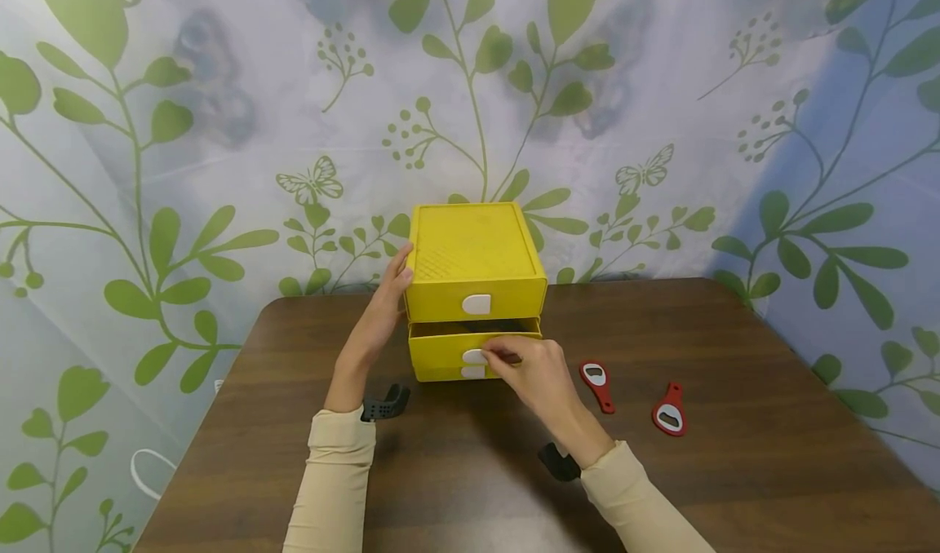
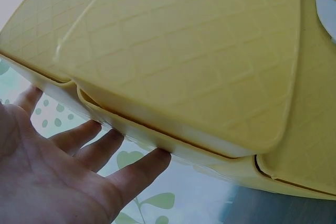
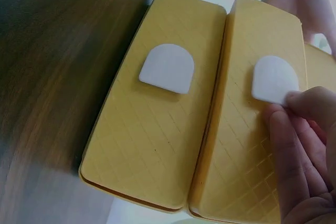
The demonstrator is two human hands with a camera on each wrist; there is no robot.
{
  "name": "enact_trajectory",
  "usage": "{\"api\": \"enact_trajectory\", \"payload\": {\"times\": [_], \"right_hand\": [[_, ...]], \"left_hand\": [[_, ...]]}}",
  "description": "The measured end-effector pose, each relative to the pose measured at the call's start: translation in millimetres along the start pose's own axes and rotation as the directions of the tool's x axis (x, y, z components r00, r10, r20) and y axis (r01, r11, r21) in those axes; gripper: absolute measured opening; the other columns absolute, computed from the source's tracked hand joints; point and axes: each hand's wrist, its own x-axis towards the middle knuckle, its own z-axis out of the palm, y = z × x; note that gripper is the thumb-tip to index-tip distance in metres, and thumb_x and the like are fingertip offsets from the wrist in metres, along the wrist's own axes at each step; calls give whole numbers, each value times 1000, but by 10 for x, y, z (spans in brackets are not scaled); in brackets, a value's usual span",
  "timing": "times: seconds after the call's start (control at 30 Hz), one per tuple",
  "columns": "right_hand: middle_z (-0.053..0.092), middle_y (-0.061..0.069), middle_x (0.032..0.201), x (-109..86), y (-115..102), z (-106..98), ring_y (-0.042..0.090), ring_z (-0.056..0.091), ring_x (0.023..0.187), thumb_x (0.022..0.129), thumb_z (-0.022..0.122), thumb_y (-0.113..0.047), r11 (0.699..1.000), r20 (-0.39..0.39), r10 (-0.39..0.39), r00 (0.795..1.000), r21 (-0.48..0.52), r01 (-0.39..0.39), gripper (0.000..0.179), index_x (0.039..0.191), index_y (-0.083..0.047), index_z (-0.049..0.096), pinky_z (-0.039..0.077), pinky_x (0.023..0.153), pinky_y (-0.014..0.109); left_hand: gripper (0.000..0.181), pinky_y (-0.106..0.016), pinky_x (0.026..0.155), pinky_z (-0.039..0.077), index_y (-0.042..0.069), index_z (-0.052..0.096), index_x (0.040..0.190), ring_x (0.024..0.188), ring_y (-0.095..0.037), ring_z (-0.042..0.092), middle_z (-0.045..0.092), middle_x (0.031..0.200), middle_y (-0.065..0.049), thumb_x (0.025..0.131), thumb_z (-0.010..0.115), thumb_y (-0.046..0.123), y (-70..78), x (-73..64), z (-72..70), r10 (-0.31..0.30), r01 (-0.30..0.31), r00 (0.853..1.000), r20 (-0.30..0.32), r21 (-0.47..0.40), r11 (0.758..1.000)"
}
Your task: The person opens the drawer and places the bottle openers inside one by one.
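A yellow drawer unit (image 1: 473, 243) with white tabs stands at the back of the table. Its middle drawer (image 1: 433, 347) is pulled partway out, its inside mostly in shadow. My right hand (image 1: 539, 373) pinches that drawer's white handle (image 3: 275, 78) between thumb and fingers. Below it, the bottom drawer (image 3: 147, 124) looks closed, with its own white handle (image 3: 168, 69). The top drawer (image 1: 436, 301) is closed too. On the unit's left side, my left hand (image 1: 382, 312) rests its fingertips with the fingers spread, as the left wrist view shows.
Two red bottle openers (image 1: 598, 386) (image 1: 669, 411) lie on the brown wooden table (image 1: 470, 488), right of the drawer unit. A leaf-patterned cloth (image 1: 294, 88) hangs behind the table. At the left edge a white cord loop (image 1: 139, 475) hangs.
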Motion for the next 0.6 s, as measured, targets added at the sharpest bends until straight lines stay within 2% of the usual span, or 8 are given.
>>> {"api": "enact_trajectory", "payload": {"times": [0.27, 0.6], "right_hand": [[79, -2, 85, 76, 104, 115, 8, 74, 72, 86, 86, -14, 1000, -67, 10, 998, -15, -11, 6, 91, -13, 83, 60, 65, 27], [79, -1, 83, 138, 120, 162, 11, 75, 72, 85, 86, -14, 999, -104, 32, 994, -30, -35, 6, 89, -13, 83, 60, 65, 30]], "left_hand": [[58, -74, 116, 21, 44, 14, 164, 159, -28, 7, 0, 173, 5, 109, 31, 54, -13, -1, -2, -4, 5, 1000, -4, 9, 1000], [59, -76, 115, 20, 42, 13, 165, 159, -30, 7, 0, 174, 3, 109, 30, 54, -6, 18, -1, -4, 4, 1000, -3, 24, 1000]]}}
